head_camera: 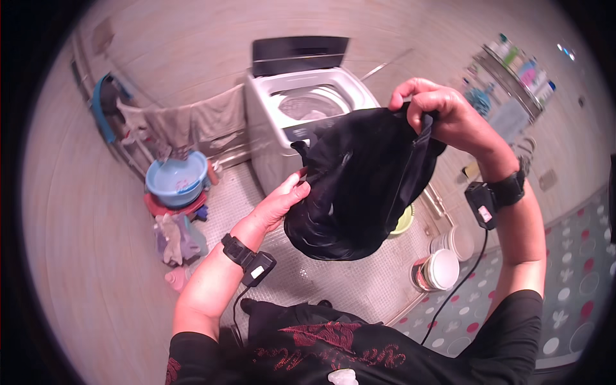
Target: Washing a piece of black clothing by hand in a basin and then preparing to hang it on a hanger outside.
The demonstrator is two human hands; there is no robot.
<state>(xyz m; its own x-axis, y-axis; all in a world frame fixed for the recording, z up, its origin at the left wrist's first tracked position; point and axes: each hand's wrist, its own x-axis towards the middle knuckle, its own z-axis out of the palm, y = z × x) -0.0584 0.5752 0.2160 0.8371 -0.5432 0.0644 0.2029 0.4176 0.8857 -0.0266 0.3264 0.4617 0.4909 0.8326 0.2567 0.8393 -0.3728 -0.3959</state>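
A black cloth garment (361, 183) hangs spread out between my hands, in front of a top-loading washing machine (269, 163). At its upper right corner, my right hand (435, 108) pinches a bunched edge between thumb and fingers. My left hand (284, 199) holds the garment's left side, with some fingertips hidden by the cloth. Behind the garment the machine's dark lid (301, 55) stands raised, and light-coloured cloth (315, 114) shows in the drum (296, 103). The garment covers part of the machine's front right side.
Left of the machine, a blue basin (175, 178) sits on a red one (156, 206), near hanging towels (192, 120). Lidded buckets (442, 269) stand at right by a dotted curtain (568, 269). A green basin (404, 221) is partly hidden. Bottles fill a wall shelf (510, 79).
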